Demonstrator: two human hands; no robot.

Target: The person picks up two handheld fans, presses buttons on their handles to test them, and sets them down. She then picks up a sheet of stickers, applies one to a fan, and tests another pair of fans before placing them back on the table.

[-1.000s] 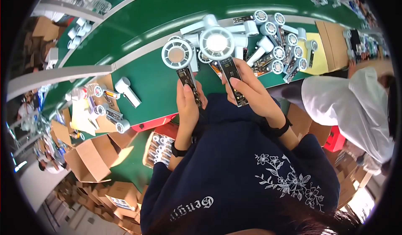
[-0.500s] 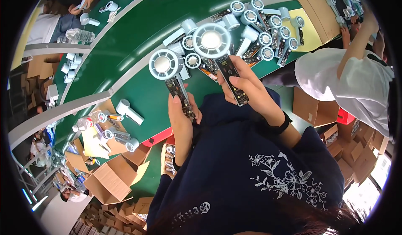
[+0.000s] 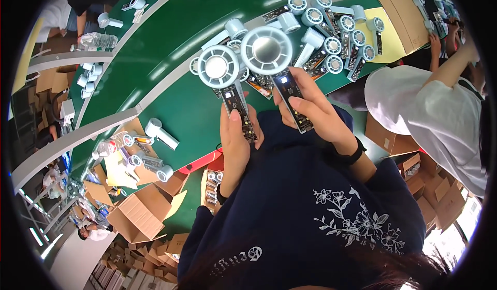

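In my left hand [image 3: 236, 140] is a pale blue handheld fan [image 3: 233, 99], its round slotted head up and the circuit board in its handle bare. My left thumb lies on that board. My right hand [image 3: 318, 111] grips a second handheld fan [image 3: 291, 101] of the same kind, thumb on its bare board. A small white light glows on each board near the head. The two fan heads sit side by side, close together. Behind them, a pile of similar fans [image 3: 334, 46] with bare boards covers part of the green bench.
Another fan [image 3: 161, 134] lies left on the green bench [image 3: 191, 129], near a plastic bottle [image 3: 111, 146] and cardboard. An open carton [image 3: 137, 217] stands below the bench edge. A person in a white shirt [image 3: 414, 96] is close on my right. A grey rail [image 3: 77, 135] crosses the left.
My left hand has brought its fan up and rightward, nearer the other one. The right fan has shifted slightly right, and its board light looks whiter. A co-worker's hand at the upper left has moved.
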